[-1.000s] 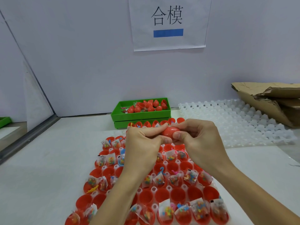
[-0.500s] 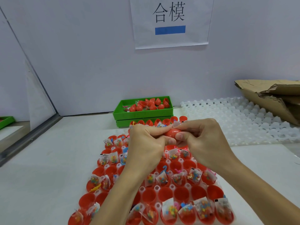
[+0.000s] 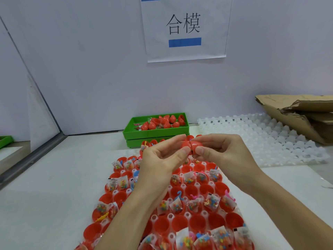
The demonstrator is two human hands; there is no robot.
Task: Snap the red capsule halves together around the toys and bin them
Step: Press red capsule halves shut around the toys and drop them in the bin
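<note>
White tabletop (image 3: 54,204) is backed by a pale wall on which a paper sign (image 3: 184,29) is hung, and a green bin (image 3: 134,131) holding closed red capsules is set against that wall. Above a tray of open red halves (image 3: 196,222), many filled with bagged toys, a red capsule (image 3: 191,144) is pinched between the left hand (image 3: 162,161) and the right hand (image 3: 225,154). A dark seam is seen between its halves.
</note>
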